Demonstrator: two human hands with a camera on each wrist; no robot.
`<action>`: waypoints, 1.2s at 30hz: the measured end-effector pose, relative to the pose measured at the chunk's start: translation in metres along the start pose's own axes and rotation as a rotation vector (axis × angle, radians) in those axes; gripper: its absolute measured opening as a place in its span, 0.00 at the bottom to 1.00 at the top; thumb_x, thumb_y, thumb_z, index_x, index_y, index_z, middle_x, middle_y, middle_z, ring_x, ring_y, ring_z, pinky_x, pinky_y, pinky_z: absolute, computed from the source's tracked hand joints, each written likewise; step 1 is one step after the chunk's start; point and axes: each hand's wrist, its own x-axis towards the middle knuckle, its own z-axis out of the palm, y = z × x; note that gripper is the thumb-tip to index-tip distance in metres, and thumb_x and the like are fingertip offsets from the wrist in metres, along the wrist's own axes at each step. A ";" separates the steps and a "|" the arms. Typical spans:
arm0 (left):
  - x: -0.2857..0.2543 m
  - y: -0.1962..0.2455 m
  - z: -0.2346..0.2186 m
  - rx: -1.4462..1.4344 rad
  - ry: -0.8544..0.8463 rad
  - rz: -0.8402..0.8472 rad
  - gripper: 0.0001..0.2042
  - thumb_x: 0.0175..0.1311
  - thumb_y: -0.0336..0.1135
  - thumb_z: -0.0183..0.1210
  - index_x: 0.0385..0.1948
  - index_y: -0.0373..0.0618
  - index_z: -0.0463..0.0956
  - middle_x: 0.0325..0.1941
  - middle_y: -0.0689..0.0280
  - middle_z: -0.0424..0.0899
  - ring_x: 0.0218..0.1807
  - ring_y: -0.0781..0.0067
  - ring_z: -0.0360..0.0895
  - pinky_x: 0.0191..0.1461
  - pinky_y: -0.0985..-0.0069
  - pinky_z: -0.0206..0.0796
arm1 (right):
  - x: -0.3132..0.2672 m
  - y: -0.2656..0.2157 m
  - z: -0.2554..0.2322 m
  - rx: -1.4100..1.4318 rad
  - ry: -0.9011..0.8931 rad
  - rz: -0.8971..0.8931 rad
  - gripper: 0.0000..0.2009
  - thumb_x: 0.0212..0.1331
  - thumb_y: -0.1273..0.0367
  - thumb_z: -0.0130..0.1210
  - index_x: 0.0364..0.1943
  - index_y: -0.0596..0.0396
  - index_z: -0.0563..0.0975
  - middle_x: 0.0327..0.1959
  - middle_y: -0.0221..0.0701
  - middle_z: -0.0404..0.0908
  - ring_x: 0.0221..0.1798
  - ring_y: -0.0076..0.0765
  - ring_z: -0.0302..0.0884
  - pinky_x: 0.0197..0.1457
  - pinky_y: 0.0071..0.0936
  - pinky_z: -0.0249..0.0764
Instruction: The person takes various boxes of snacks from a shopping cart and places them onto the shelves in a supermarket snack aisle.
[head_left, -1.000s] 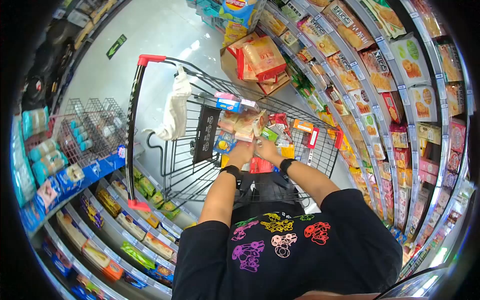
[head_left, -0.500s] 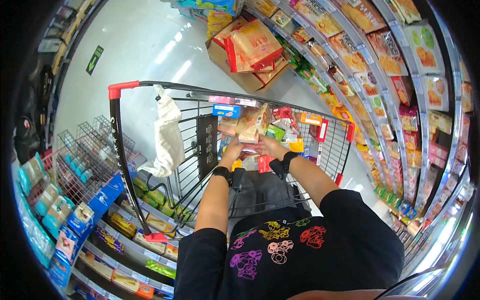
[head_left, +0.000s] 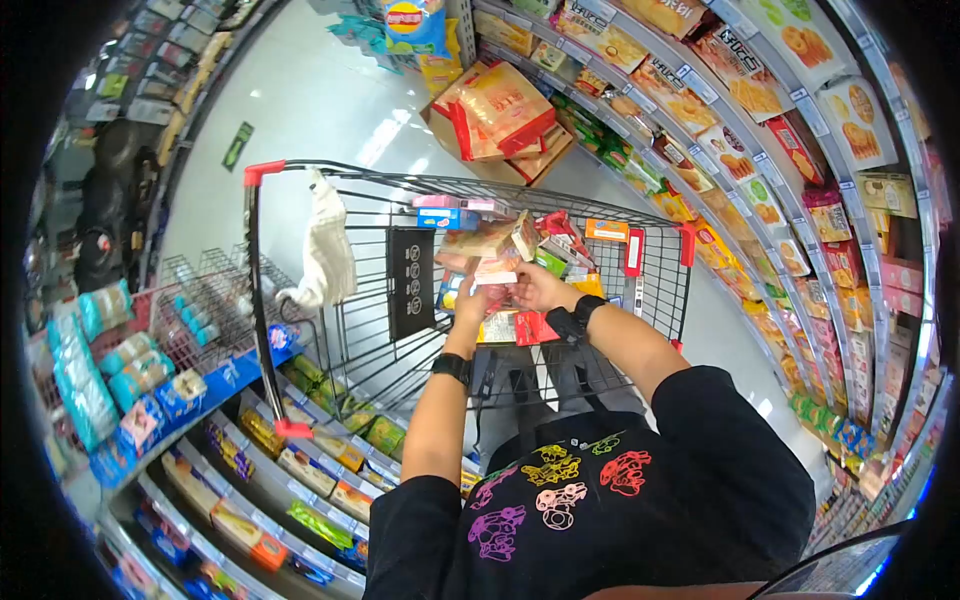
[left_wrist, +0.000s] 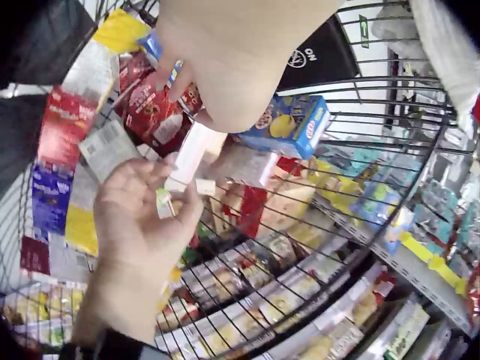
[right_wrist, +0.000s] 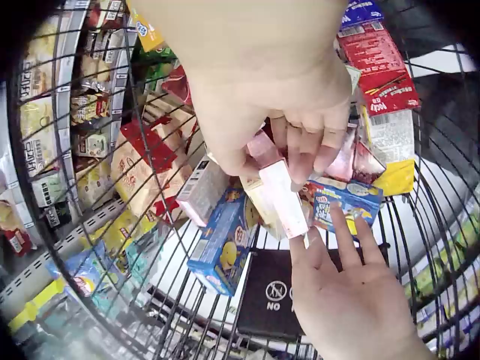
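Over the goods in a wire shopping cart [head_left: 365, 290], both hands meet at a small white-and-pink box [right_wrist: 283, 199]. My right hand [right_wrist: 277, 112] pinches it between thumb and curled fingers, covering part of it. The left hand [right_wrist: 356, 300] is palm up in the right wrist view, fingers spread and fairly straight, with fingertips at the box's near end. Below and beside them lie blue boxes with a yellow picture [right_wrist: 225, 244], a pale pink box [right_wrist: 204, 191], red packets [left_wrist: 154, 112] and a red box [right_wrist: 379, 67].
A white cloth bag [head_left: 328, 240] hangs on the cart near its handle. Snack shelves [head_left: 700, 130] rise on the right; lower shelves and wire baskets [head_left: 190, 290] stand on the left. Beyond the cart is a cardboard carton [head_left: 480, 165] with red-and-cream packages. A black panel [head_left: 410, 285] is fixed inside the cart.
The head view has shifted, moving the cart within it. The hands have stayed over the goods; the left hand's fingers have moved apart from the right's, and the white box end shows above them.
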 end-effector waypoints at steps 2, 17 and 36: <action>-0.023 0.000 0.006 0.037 0.063 0.095 0.24 0.56 0.29 0.53 0.56 0.38 0.60 0.30 0.64 0.76 0.26 0.79 0.71 0.25 0.82 0.60 | -0.023 0.003 0.003 -0.017 -0.041 0.052 0.12 0.49 0.58 0.58 0.29 0.49 0.74 0.31 0.27 0.74 0.37 0.28 0.72 0.45 0.30 0.70; -0.240 0.068 0.169 0.115 -0.043 0.899 0.27 0.47 0.19 0.50 0.55 0.35 0.58 0.48 0.55 0.71 0.41 0.67 0.77 0.48 0.73 0.67 | -0.285 -0.004 -0.061 0.037 -0.913 -0.130 0.16 0.50 0.57 0.47 0.39 0.49 0.72 0.22 0.26 0.65 0.24 0.27 0.62 0.33 0.30 0.64; -0.396 0.082 0.117 -0.583 -0.641 0.749 0.38 0.60 0.63 0.35 0.69 0.54 0.37 0.69 0.50 0.50 0.68 0.46 0.53 0.68 0.55 0.48 | -0.423 0.099 -0.030 -0.576 -1.379 -0.014 0.20 0.49 0.59 0.51 0.41 0.60 0.73 0.14 0.31 0.67 0.15 0.27 0.60 0.22 0.29 0.55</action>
